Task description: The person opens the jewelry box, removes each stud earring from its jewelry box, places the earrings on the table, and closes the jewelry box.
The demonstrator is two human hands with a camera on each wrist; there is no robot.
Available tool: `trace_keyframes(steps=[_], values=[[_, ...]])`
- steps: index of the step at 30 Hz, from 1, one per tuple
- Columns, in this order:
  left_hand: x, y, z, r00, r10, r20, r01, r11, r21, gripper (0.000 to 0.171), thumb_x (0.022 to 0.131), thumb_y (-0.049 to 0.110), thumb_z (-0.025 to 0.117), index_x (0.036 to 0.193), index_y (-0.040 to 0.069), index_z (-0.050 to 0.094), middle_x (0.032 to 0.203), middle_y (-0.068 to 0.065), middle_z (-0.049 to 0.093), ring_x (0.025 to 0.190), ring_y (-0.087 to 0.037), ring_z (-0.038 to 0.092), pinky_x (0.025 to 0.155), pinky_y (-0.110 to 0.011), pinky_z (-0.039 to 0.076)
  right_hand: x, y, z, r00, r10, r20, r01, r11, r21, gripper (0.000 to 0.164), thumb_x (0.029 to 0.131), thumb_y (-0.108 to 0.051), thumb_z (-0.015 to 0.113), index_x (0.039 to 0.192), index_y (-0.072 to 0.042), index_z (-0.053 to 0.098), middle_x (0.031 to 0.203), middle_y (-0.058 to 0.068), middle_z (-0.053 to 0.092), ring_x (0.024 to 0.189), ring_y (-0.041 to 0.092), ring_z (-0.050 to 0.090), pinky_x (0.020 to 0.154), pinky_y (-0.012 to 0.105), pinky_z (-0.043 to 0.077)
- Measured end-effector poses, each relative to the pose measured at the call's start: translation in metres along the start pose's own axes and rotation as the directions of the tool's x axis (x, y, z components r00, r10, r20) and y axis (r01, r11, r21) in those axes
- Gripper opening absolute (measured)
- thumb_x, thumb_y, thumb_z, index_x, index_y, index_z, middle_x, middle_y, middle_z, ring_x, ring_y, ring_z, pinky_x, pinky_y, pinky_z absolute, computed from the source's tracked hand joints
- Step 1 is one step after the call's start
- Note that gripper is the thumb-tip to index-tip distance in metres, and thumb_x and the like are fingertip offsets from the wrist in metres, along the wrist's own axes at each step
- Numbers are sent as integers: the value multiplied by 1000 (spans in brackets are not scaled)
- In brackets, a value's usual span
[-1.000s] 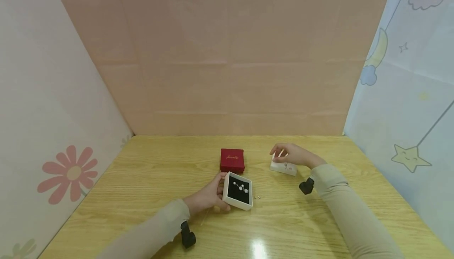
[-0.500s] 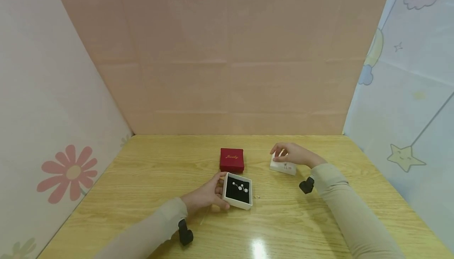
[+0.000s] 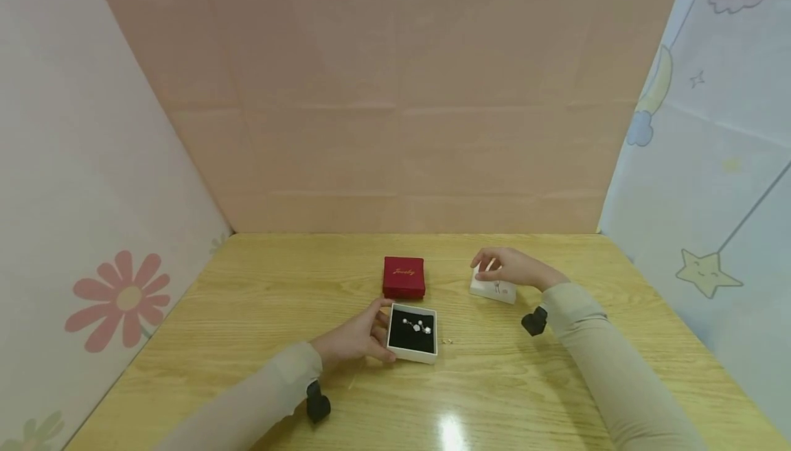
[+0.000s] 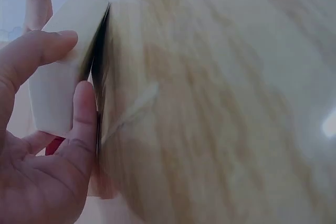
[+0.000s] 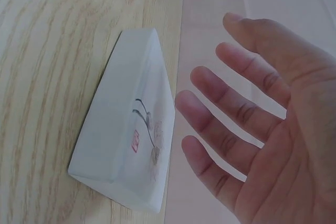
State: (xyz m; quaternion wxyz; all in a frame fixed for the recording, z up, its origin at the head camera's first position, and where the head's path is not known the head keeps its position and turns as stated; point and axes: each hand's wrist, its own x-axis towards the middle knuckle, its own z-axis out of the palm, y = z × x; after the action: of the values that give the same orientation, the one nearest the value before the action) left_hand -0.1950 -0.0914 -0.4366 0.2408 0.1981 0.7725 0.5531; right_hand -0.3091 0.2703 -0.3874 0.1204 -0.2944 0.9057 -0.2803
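We judge step in hand as steadying white box (image 3: 413,355), jewelry (image 3: 417,328) inside, just at 6 o'clock of red box (image 3: 404,278). Our left hand (image 3: 355,338) pinches white box at its 9 o'clock side, grip closed to its wall; one edge seems slightly off counter (image 3: 278,286). Our right hand (image 3: 509,269) has nothing in grip, fingers loosely parted near white lid (image 3: 503,294), 2 o'clock of white box. Next move, we think, calls for level handling, jewelry undisturbed
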Motion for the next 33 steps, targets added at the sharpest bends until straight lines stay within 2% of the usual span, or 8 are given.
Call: trace_keyframes(steps=[8, 14, 20, 24, 27, 33], values=[[3, -2, 0, 998, 1, -57, 9, 985, 173, 88, 67, 8, 88, 139, 16, 38, 108, -9, 55, 75, -17, 55, 64, -29, 48, 1, 0, 4, 1000, -13, 7, 13, 1000, 18, 31, 95, -28, 62, 119, -9, 60, 102, 2, 63, 102, 27, 61, 80, 41, 51], [3, 2, 1, 997, 5, -75, 16, 961, 278, 85, 65, 14, 90, 135, 13, 40, 101, -6, 55, 70, -16, 50, 60, -27, 44, 2, -6, 7, 1000, -23, 10, 23, 1000, 20, 29, 95, -25, 62, 120, -8, 60, 103, 1, 62, 101, 25, 61, 82, 42, 51], [2, 6, 3, 996, -11, -85, 37, 950, 309, 88, 64, 16, 91, 135, 10, 39, 101, -8, 52, 71, -16, 48, 61, -26, 43, 5, -20, 16, 997, -71, 41, 71, 997, -12, 26, 94, -22, 64, 116, -9, 62, 102, 0, 64, 98, 19, 62, 83, 39, 51], [3, 5, 2, 996, -22, -87, 48, 949, 313, 88, 64, 17, 91, 135, 11, 39, 101, -7, 52, 71, -15, 48, 61, -26, 43, 5, -40, 24, 989, -134, 61, 134, 991, -3, 26, 94, -24, 63, 115, -8, 63, 106, 5, 65, 96, 20, 63, 85, 39, 51], [4, 4, 3, 996, -23, -84, 48, 949, 311, 86, 65, 16, 91, 134, 11, 39, 101, -7, 51, 72, -15, 47, 61, -26, 42, 6, -57, 32, 986, -151, 73, 149, 988, 30, 29, 94, -29, 63, 115, -8, 63, 110, 8, 65, 97, 20, 63, 87, 39, 50], [5, 4, 2, 997, -21, -75, 43, 949, 312, 83, 66, 16, 90, 132, 12, 40, 99, -7, 52, 71, -16, 47, 60, -26, 42, 7, -79, 57, 978, -195, 74, 191, 979, 66, 24, 94, -25, 63, 112, -9, 64, 114, 6, 63, 104, 23, 60, 92, 46, 48]])
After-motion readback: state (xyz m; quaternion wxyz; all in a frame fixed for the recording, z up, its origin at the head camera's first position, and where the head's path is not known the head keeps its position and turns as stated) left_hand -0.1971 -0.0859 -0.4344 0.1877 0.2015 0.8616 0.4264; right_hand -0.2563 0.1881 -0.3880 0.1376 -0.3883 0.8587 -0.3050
